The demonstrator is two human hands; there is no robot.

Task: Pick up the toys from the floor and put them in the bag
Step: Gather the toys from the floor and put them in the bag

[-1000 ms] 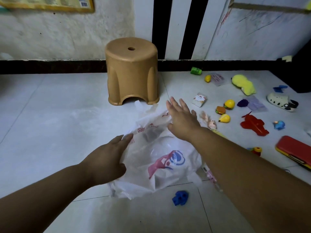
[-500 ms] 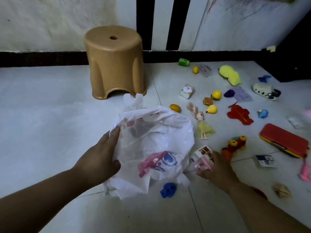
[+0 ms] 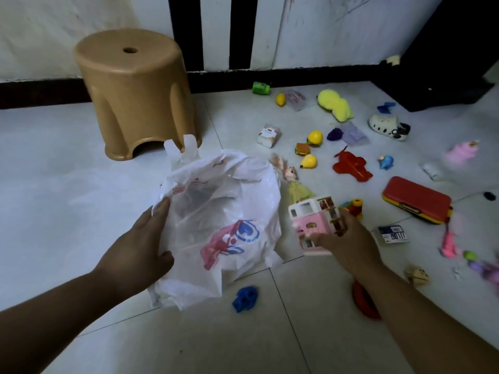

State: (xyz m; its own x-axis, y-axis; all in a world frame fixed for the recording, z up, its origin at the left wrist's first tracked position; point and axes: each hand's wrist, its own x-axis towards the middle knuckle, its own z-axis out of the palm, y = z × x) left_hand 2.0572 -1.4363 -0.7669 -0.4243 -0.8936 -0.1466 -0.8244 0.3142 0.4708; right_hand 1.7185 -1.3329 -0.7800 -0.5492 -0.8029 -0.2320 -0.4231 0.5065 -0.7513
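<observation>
A white plastic bag (image 3: 224, 211) with a pink and blue print lies open on the tiled floor. My left hand (image 3: 140, 247) grips its left rim. Just right of the bag, my right hand (image 3: 348, 241) grips a pink and white toy house (image 3: 313, 220) lifted off the floor. A small doll (image 3: 294, 182) in a yellow dress lies by the bag's right edge. A blue toy (image 3: 245, 298) sits in front of the bag. Several more toys are scattered to the right: a red plane (image 3: 351, 166), a yellow pear (image 3: 308, 161), a toy burger (image 3: 302, 149).
A tan plastic stool (image 3: 135, 90) stands behind the bag near the wall. A red case (image 3: 417, 199), a white slipper (image 3: 388, 126), a yellow plush (image 3: 334, 103) and a green can (image 3: 260, 88) lie further right. Dark furniture (image 3: 445, 63) fills the back right corner.
My right hand dropped from above the bag to the floor on its right, took hold of the toy house and has raised it. The left hand stayed on the bag's rim.
</observation>
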